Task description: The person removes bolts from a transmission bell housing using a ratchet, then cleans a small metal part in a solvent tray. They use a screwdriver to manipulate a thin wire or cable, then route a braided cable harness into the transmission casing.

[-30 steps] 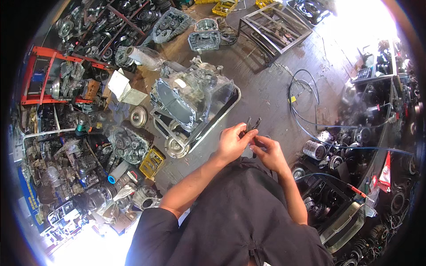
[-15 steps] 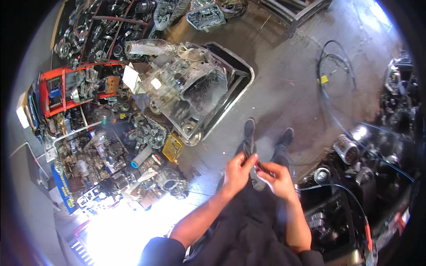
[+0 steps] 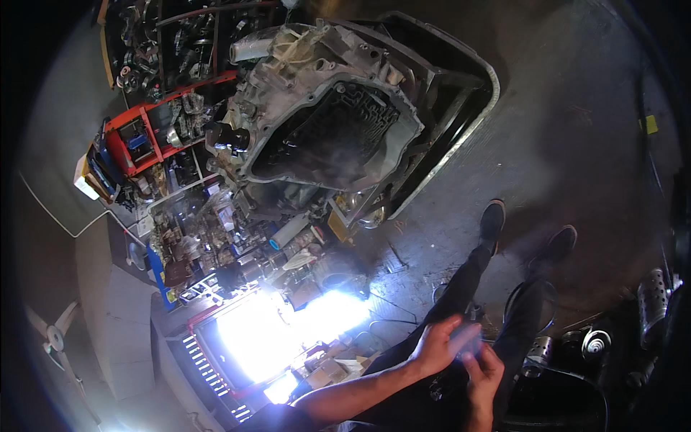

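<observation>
My left hand (image 3: 439,349) and my right hand (image 3: 482,378) are close together over my dark-trousered legs, both closed around a small dark tool (image 3: 469,345), which motion blurs; earlier frames show it slim and elongated. Above and left of them, a grimy aluminium gearbox housing (image 3: 325,78) rests in a metal-rimmed tray (image 3: 479,108). Its large open cavity faces up, showing a dark channelled inside.
Red racking (image 3: 133,111) and piled metal parts (image 3: 201,237) crowd the left. A glaring light (image 3: 252,335) is at lower left. The grey floor (image 3: 554,158) lies right of the tray. A hose (image 3: 651,173) and perforated cylinders (image 3: 651,302) are at the right edge.
My view has swung, bringing the gearbox housing nearer and larger. My hands, still together on the tool, have shifted down and right in the picture. My legs and shoes have come into view.
</observation>
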Available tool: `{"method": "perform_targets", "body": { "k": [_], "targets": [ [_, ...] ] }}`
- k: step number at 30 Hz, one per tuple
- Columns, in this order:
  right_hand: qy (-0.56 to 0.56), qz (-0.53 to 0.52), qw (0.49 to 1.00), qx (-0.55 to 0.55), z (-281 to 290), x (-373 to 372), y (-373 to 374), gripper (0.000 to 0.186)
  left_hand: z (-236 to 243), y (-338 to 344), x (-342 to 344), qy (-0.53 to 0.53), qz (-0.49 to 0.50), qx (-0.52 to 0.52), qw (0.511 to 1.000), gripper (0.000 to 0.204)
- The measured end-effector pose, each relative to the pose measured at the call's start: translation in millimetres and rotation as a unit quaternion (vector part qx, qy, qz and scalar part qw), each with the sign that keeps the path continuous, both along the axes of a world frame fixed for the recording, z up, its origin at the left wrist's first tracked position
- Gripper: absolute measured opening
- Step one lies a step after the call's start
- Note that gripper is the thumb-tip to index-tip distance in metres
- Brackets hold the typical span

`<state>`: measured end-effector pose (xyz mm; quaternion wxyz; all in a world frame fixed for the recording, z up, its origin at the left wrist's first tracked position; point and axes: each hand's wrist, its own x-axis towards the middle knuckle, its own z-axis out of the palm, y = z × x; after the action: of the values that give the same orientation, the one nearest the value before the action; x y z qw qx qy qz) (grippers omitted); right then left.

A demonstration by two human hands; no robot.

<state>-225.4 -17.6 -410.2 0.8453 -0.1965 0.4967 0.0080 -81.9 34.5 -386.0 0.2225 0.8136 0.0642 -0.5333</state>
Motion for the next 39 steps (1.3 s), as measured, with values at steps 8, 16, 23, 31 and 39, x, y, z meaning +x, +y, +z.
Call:
{"method": "perform_targets", "body": {
  "k": [8, 16, 23, 31, 39],
  "targets": [
    [-0.021, 0.044, 0.996, -0.080, 20, 4, -6, 0.050, 31, -26, 12, -0.025, -0.006, -0.031, 0.999, 0.020],
    [-0.024, 0.175, 0.881, -0.438, 163, 30, -38, 0.113, 174, -69, 34, -0.130, -0.011, -0.167, 0.977, 0.015],
    [0.165, 0.084, 0.788, -0.588, 311, 13, -37, 0.093, 309, -112, 39, -0.168, -0.368, -0.337, 0.850, 0.018],
    [0.060, -0.354, 0.856, -0.372, 345, -84, -52, 0.042, 364, -149, -2, -0.094, -0.462, -0.558, 0.683, 0.017],
    [0.078, -0.799, 0.561, -0.203, 329, -346, -238, 0.021, 192, -191, 44, -0.254, -0.488, -0.442, 0.709, 0.027]
  ]
}}
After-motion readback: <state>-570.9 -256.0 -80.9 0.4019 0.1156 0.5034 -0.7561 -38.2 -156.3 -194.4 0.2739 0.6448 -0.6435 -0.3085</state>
